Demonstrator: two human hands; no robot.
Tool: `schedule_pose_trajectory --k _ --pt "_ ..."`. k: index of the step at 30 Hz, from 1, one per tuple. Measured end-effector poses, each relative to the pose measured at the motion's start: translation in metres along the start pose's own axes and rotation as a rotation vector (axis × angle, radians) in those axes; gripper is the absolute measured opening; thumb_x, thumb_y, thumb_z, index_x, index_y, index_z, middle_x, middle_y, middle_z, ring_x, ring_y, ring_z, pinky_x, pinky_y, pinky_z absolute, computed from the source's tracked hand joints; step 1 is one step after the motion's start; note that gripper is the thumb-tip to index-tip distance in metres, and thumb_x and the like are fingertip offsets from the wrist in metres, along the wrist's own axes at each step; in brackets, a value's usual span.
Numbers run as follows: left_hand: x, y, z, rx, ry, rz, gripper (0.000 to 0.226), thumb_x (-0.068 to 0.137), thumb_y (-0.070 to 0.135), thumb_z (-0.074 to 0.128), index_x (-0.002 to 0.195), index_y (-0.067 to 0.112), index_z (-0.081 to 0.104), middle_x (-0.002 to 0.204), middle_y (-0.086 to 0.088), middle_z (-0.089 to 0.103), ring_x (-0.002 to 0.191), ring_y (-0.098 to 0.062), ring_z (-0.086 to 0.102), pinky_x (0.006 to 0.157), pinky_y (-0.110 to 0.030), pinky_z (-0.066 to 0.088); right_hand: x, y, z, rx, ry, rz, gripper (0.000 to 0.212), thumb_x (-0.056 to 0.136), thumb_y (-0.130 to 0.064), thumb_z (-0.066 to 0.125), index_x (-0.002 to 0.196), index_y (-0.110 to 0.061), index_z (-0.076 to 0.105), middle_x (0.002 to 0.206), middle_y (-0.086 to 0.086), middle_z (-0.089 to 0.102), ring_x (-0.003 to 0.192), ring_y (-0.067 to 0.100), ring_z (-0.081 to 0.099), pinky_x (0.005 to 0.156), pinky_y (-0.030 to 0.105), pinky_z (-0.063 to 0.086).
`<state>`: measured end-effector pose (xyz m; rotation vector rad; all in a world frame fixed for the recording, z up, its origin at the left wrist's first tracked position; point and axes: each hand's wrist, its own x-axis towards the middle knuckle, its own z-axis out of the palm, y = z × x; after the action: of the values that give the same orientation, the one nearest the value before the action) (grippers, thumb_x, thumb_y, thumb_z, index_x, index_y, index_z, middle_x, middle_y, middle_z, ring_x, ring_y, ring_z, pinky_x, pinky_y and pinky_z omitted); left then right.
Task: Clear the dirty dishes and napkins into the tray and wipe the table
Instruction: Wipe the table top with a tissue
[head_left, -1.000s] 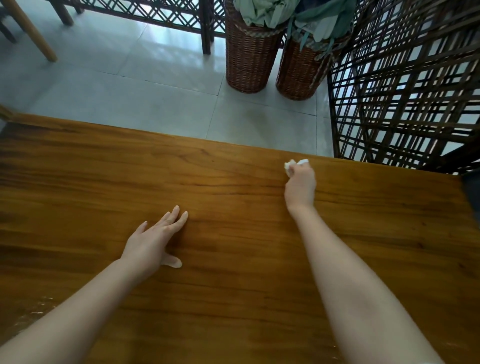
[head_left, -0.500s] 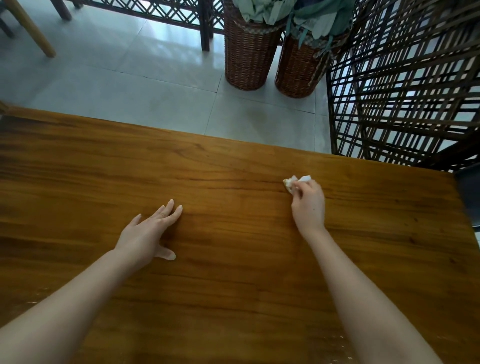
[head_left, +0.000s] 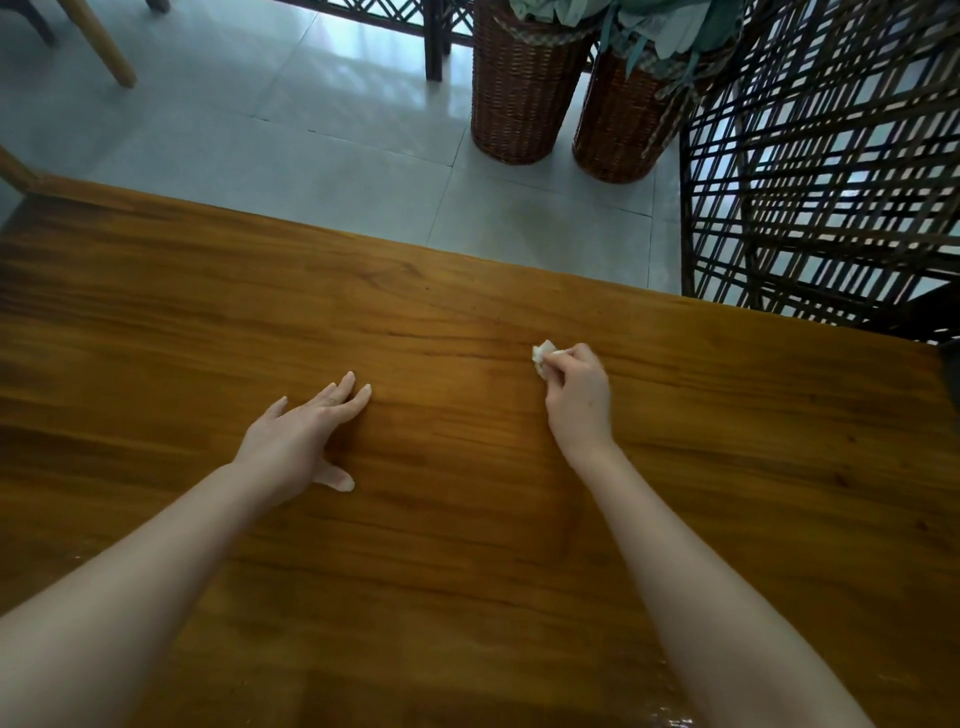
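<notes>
A brown wooden table (head_left: 467, 545) fills the lower view. My right hand (head_left: 576, 400) is on its right half, fingers curled round a small crumpled white napkin (head_left: 543, 356) that sticks out past the knuckles and touches the wood. My left hand (head_left: 301, 441) rests flat on the table left of centre, fingers straight, thumb spread, holding nothing. No tray or dishes are in view.
Beyond the table's far edge lies a pale tiled floor (head_left: 311, 145). Two wicker baskets (head_left: 524, 88) with green cloth stand at the back. A dark lattice screen (head_left: 821, 166) rises at the right. A wooden leg (head_left: 98, 41) shows at top left.
My right hand has pulled the napkin back toward me from near the far edge and slightly left. My left hand has stayed flat in place.
</notes>
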<state>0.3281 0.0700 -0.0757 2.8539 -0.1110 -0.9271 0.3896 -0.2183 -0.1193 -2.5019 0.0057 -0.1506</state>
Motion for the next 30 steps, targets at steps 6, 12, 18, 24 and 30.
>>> schedule_pose_trajectory --k 6,12,18,24,30 --pt "0.001 -0.002 0.002 0.017 0.001 0.004 0.114 0.071 0.033 0.082 0.153 0.034 0.003 0.161 0.010 -0.004 0.148 -0.013 0.006 0.118 -0.045 0.010 -0.045 -0.014 0.002 -0.092 -0.113 -0.123 0.026 0.092 -0.001 0.056 0.116 -0.003 0.066 0.096 0.005 0.059 0.090 0.015 0.053 0.078 0.027 0.051" --pt "-0.003 0.003 -0.002 0.115 -0.029 0.024 0.110 0.077 0.036 0.077 0.154 0.030 -0.001 0.162 0.005 -0.005 0.149 -0.016 0.005 0.119 -0.044 0.010 -0.082 0.017 -0.034 -0.186 -0.103 -0.061 0.025 0.090 0.003 0.056 0.110 -0.004 0.068 0.092 0.002 0.059 0.087 0.014 0.054 0.078 0.029 0.053" --pt "-0.019 -0.001 0.005 0.042 -0.059 0.111 0.101 0.085 0.036 0.069 0.154 0.027 -0.004 0.161 0.000 -0.011 0.149 -0.021 0.002 0.118 -0.044 0.013 -0.120 0.023 -0.047 -0.182 0.030 0.198 0.024 0.093 0.000 0.053 0.113 -0.002 0.067 0.089 -0.002 0.054 0.086 0.017 0.055 0.076 0.034 0.053" --pt "-0.067 -0.033 0.028 -0.099 -0.013 0.122 0.082 0.094 0.022 0.059 0.154 0.029 0.004 0.162 0.003 -0.004 0.148 -0.020 0.008 0.116 -0.042 0.022 -0.165 -0.021 -0.022 -0.133 -0.048 0.135 0.020 0.092 0.000 0.054 0.103 -0.005 0.070 0.084 -0.001 0.054 0.080 0.013 0.052 0.066 0.029 0.051" --pt "-0.109 -0.056 0.043 -0.129 0.017 0.074 0.079 0.095 0.020 0.058 0.154 0.029 0.006 0.162 0.002 -0.002 0.148 -0.020 0.009 0.116 -0.042 0.023 -0.212 -0.073 0.000 -0.015 -0.114 0.017 0.023 0.090 0.005 0.054 0.102 -0.005 0.071 0.086 -0.003 0.056 0.081 0.011 0.053 0.069 0.028 0.052"
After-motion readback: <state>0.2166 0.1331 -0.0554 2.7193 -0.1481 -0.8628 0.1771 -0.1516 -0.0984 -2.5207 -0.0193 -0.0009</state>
